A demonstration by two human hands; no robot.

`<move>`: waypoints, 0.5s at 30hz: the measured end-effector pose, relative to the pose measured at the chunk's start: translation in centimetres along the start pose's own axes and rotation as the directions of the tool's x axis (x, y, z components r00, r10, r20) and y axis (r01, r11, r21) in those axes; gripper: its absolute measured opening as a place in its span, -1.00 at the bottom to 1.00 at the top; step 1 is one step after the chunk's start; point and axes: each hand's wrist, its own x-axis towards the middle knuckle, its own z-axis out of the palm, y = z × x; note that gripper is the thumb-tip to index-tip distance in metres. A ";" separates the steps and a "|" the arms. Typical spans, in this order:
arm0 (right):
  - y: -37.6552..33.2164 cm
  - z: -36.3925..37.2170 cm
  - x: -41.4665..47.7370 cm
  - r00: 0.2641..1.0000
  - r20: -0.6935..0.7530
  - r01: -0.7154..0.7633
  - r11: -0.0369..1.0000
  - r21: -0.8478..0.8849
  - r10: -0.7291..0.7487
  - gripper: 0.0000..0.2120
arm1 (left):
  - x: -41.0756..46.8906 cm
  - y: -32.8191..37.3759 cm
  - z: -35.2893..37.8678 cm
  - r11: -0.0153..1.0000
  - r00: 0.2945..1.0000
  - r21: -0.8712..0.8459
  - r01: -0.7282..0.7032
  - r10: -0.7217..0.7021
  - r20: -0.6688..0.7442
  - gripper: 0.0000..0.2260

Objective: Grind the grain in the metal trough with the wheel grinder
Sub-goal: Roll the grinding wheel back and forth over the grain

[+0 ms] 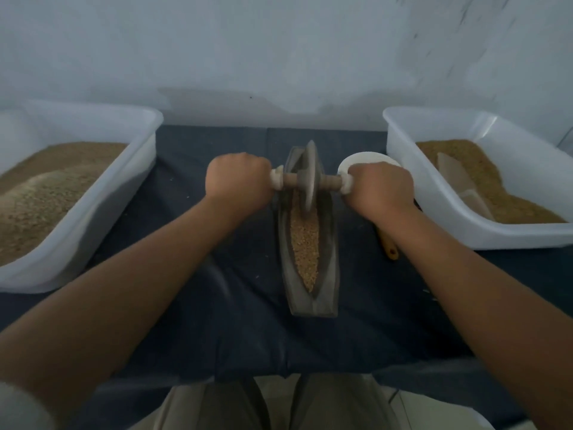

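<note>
In the head view, the metal trough (326, 293) is laid lengthwise on a dark cloth (217, 321). The wheel grinder (308, 178) is stood in the trough's far half. Its axle is gripped at both ends, with the left hand (238, 181) curled round the left end and the right hand (379, 189) round the right. The grain (305, 243) in the trough's near half looks coarse and whole, so grinding is judged unfinished, with many passes left. White tubs of grain are set well left (93, 193) and well right (434, 197) of the trough.
</note>
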 end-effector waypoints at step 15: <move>0.2 0.8 -0.6 0.991 -0.135 0.021 1.000 -0.002 -0.021 -0.55 | 0.4 -0.6 1.1 0.999 0.999 0.016 -0.032 0.033 -0.016 -0.69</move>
